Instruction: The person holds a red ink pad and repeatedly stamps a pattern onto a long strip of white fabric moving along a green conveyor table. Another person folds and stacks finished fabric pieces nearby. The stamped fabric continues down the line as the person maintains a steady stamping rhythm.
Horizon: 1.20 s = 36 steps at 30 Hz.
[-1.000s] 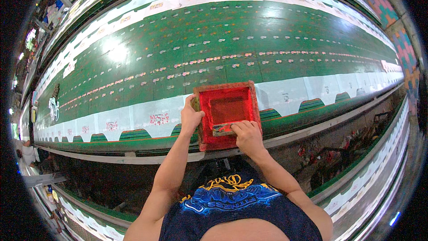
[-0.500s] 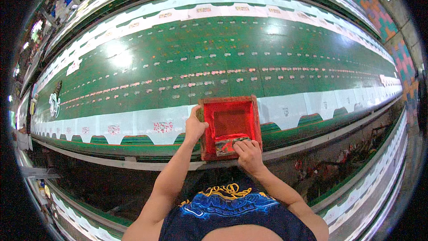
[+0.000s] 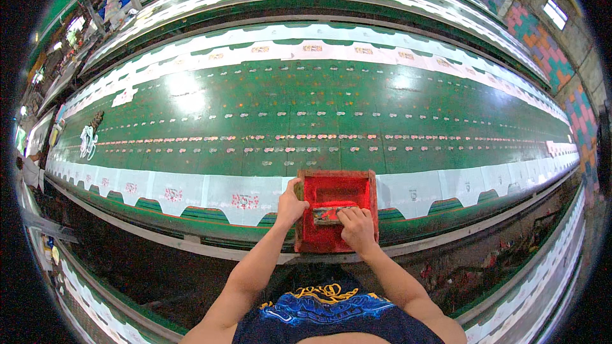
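A screen printing frame (image 3: 371,242) with a wooden rim and red ink inside lies over the row of pale fabric pieces (image 3: 408,181) at the near table edge. My left hand (image 3: 292,205) is closed around the frame's left side. Inside the frame, my right hand (image 3: 358,228) grips a squeegee (image 3: 326,215), an ink-stained flat bar lying crosswise about midway down the screen. Left of the frame, a fabric piece carries a red and dark print (image 3: 246,201). To the right, a piece shows only a small dark print (image 3: 413,195). The fabric beneath the frame is hidden.
The long green table (image 3: 255,102) bears rows of small printed marks. More pale pieces (image 3: 312,49) line its far side. A white stringy bundle (image 3: 88,141) lies at the left end. A rail (image 3: 229,251) runs along the near edge. Other tables stand beyond and behind me.
My right hand has pushed the squeegee away from me, from the frame's near end to about its middle. My left hand keeps its hold. The view has tilted, so everything sits lower.
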Each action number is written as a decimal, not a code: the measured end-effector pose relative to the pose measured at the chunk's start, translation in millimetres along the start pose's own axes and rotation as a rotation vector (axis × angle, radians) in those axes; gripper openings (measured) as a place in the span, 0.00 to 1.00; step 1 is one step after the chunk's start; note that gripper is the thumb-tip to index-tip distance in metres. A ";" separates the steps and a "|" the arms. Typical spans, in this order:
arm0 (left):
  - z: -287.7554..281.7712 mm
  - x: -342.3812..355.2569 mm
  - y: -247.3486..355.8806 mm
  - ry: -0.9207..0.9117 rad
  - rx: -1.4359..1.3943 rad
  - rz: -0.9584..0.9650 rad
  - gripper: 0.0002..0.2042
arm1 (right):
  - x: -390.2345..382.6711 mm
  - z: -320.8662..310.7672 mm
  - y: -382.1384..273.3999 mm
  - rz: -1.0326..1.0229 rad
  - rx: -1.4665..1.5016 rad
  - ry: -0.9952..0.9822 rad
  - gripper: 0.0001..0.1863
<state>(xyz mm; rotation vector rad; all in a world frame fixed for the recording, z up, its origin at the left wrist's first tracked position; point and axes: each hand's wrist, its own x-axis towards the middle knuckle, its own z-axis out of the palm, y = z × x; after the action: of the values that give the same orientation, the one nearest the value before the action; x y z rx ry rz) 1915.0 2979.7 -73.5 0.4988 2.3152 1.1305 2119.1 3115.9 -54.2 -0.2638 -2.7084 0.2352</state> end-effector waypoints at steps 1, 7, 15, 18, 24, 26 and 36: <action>0.4 0.9 -3.2 0.001 -0.001 0.004 0.41 | 1.0 -1.9 -1.8 -0.002 0.005 0.003 0.16; 3.9 3.4 -7.7 0.022 -0.029 0.042 0.41 | -1.8 2.3 -1.9 -0.011 0.006 0.062 0.16; 2.5 0.8 -5.4 0.021 -0.048 0.066 0.41 | -3.8 3.0 -0.5 -0.004 -0.014 0.023 0.13; 6.0 5.4 -14.8 0.034 -0.048 0.088 0.42 | -3.2 1.8 -1.9 -0.007 -0.011 0.022 0.13; 6.5 3.9 -10.8 0.039 -0.023 0.074 0.42 | -4.6 -0.2 -2.1 -0.002 0.011 0.035 0.13; 5.4 3.2 -10.5 0.041 -0.012 0.070 0.42 | -4.4 -1.3 -3.0 -0.002 0.013 0.024 0.13; 2.8 0.3 -6.5 0.045 -0.014 0.088 0.41 | -5.8 1.6 -2.2 -0.002 -0.005 0.023 0.13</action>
<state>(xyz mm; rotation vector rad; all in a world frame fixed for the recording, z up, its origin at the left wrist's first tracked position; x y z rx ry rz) 1915.8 2977.8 -80.3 0.5809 2.3428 1.2095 2123.3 3112.3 -57.4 -0.2635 -2.6867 0.2227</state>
